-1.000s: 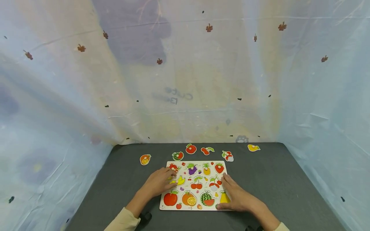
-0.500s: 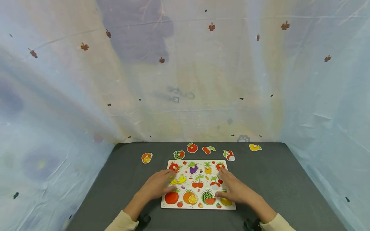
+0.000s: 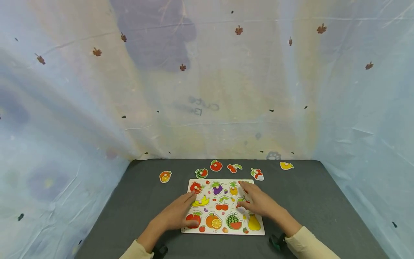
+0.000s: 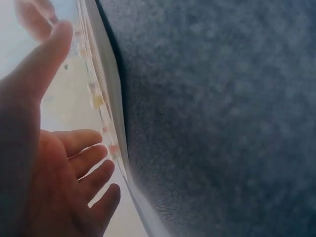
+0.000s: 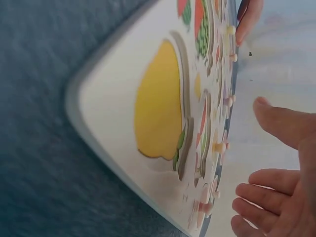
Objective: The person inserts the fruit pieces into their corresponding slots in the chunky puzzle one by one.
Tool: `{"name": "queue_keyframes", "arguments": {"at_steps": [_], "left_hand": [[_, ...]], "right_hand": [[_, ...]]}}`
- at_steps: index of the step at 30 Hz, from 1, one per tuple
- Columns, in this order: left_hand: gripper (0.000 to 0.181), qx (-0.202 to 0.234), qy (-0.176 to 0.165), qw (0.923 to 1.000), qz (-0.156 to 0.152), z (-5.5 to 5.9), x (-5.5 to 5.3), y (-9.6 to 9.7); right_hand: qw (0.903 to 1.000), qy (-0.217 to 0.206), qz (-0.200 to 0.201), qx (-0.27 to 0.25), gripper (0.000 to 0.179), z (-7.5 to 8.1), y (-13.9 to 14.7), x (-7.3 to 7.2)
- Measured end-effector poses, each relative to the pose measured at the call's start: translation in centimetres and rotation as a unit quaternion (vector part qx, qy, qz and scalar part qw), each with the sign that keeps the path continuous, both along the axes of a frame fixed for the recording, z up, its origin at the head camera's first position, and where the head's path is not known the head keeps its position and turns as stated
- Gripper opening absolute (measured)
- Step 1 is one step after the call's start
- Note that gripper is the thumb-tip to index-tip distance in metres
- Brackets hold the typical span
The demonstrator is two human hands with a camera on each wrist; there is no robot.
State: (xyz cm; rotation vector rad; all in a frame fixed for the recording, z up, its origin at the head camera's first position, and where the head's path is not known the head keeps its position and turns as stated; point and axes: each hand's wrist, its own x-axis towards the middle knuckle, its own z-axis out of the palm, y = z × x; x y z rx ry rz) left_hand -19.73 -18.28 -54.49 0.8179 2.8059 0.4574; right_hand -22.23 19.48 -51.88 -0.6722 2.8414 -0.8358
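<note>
A white fruit puzzle board (image 3: 233, 232) lies between my hands. My left hand (image 3: 174, 212) is at its left edge, fingers extended, thumb over the apple picture (image 3: 195, 217). In the left wrist view that hand is empty beside the knobbed pieces. My right hand (image 3: 260, 201) reaches over the upper right of the board, mostly hiding the strawberry. Its fingers are spread and empty in the right wrist view. Knobbed pieces sit in the board, among them grapes (image 3: 217, 188), a pineapple (image 3: 233, 189) and bananas (image 3: 201, 201). The pear slot (image 5: 158, 103) has no knob.
Loose knobbed pieces lie behind the board on the dark grey table (image 3: 323, 216): an orange (image 3: 165, 176), a watermelon (image 3: 201, 173), an apple (image 3: 216, 166), cherries (image 3: 234, 168), a red-and-white fruit (image 3: 257, 174) and a pear (image 3: 286, 166). A patterned curtain (image 3: 220, 90) surrounds the table.
My right hand has moved up and left over the board, baring the pear picture and covering the strawberry. My left hand has drawn back off the pomegranate, its thumb lower, over the apple picture.
</note>
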Motion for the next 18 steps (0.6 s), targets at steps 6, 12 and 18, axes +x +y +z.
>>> {"name": "queue_keyframes", "arguments": {"at_steps": [6,12,18], "left_hand": [[0.125,-0.011,-0.014,0.9998,-0.011,0.0,0.5,0.0],[0.131,0.005,-0.045,0.9989,-0.008,0.4,1.0,0.0],[0.133,0.006,-0.058,0.9983,-0.004,0.6,1.2,0.0]], "right_hand": [[0.9997,0.016,-0.013,-0.013,0.078,0.2,-0.2,-1.7],[0.9989,0.037,-0.013,-0.023,0.07,0.1,-0.2,-3.7],[0.9982,0.051,-0.019,-0.023,0.062,-0.4,-0.4,-5.7]]}}
